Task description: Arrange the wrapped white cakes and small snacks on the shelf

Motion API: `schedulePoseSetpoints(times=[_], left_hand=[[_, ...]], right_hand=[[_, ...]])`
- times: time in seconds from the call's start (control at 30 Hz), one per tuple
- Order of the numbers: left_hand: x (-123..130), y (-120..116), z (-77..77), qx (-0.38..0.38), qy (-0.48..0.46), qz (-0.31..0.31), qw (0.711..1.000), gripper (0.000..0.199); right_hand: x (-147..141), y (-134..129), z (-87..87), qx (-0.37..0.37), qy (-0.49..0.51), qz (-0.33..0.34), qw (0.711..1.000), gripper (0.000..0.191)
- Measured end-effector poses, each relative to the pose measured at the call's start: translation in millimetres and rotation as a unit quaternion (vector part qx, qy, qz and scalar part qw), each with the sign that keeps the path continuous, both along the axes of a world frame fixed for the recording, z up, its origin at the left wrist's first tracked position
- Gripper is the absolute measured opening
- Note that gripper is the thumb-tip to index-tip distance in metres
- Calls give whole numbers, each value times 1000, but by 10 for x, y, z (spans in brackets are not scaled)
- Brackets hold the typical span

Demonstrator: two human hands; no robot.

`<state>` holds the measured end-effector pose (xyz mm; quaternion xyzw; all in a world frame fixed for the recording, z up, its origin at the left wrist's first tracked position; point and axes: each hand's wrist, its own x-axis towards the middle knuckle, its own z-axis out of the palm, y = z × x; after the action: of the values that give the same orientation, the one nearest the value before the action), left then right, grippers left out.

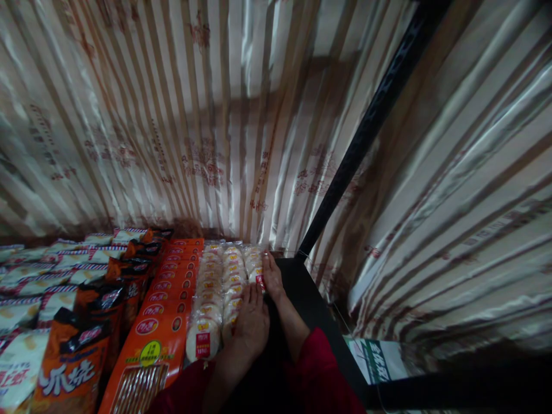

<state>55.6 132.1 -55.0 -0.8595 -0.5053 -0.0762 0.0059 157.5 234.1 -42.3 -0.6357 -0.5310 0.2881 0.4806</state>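
Clear packs of round white crackers [207,310] stand in rows on a black shelf [308,310]. A shorter third row [254,261] reaches back at the right. My left hand [252,322] lies flat with fingers stretched forward, against the near end of this short row and beside the middle row. At the row's right side rests my right hand [272,276], its fingers extended along the packs, touching them from outside. Neither hand is wrapped round a pack. Both sleeves are dark red.
Orange packets [166,305] overlap in a row left of the crackers. Orange-and-black bags [73,362] and white snack bags [21,356] fill the far left. A black post [366,126] rises at the shelf's back corner, before striped sheeting [241,115].
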Motion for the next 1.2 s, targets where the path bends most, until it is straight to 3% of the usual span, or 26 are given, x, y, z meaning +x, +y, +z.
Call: schedulePoseSetpoints(times=[0.13,0.5,0.87,1.2], left_hand=[[1,30,-77,-1,-4,4,1000,49],[19,-3,31,1,-5,18,1000,50],[51,2,-13,9,-15,19,1000,53],[-70,-6,112,17,5,-29,999,44]], right_hand=[[-29,-13,-11,1,-4,-3,1000,61],[-107,-21,-10,-1,-33,-31,999,58],[-120,-18,18,-12,-45,-27,999,58],[-62,-52,69,-13,-15,-37,999,59]])
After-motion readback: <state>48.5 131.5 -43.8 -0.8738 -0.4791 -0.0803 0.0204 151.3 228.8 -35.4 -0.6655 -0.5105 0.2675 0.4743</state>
